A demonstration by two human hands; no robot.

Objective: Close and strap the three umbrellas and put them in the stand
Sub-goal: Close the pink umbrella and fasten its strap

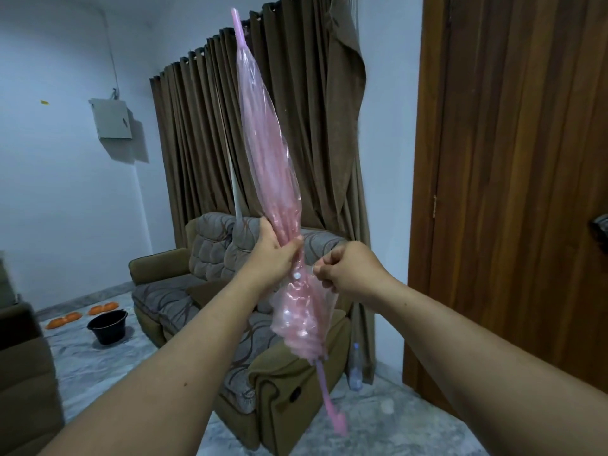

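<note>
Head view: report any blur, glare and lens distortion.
Head view: the pink umbrella held in the hands is soft, its handle end smeared by motion; its clear plastic throws pale sheen. The door and curtain lean and bow, a wide-angle effect. Light is dim, even, bluish.

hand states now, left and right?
Left hand: grips the folded pink umbrella around its gathered canopy.
Right hand: fingers curled, pinching the clear strap beside the umbrella.
</note>
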